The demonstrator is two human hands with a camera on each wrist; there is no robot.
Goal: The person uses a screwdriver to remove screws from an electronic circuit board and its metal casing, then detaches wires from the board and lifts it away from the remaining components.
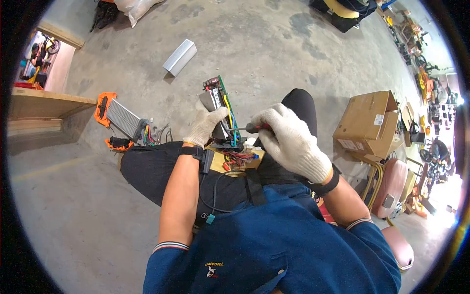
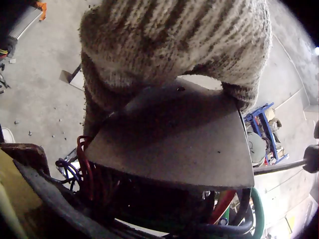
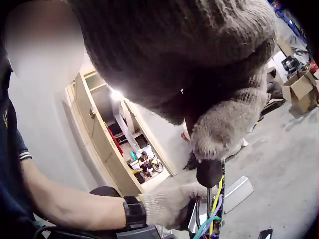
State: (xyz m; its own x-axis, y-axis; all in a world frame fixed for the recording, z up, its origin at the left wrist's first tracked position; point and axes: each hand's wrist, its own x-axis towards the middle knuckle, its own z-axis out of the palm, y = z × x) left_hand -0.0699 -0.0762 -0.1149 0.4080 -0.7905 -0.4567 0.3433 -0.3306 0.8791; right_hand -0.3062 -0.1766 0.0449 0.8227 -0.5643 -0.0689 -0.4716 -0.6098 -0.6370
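Note:
A green circuit board (image 1: 221, 105) with coloured wires and a grey metal plate (image 2: 179, 134) stands tilted on my lap. My gloved left hand (image 1: 205, 126) grips the board and plate from the left side; in the left wrist view the glove (image 2: 174, 45) wraps over the plate's top edge. My gloved right hand (image 1: 291, 139) holds a screwdriver (image 1: 247, 128) with a red and black handle, its shaft pointing left at the board. The right wrist view shows the screwdriver's dark handle (image 3: 209, 172) under the glove (image 3: 224, 124), tip down among the wires (image 3: 213, 209).
On the concrete floor lie a finned controller case with orange ends (image 1: 120, 120), a silver metal housing (image 1: 179, 57) and a cardboard box (image 1: 367, 125). A wooden shelf (image 1: 44, 100) stands at left. Pink stools (image 1: 391, 186) sit at right. Red and black wires (image 1: 237, 157) bunch on my lap.

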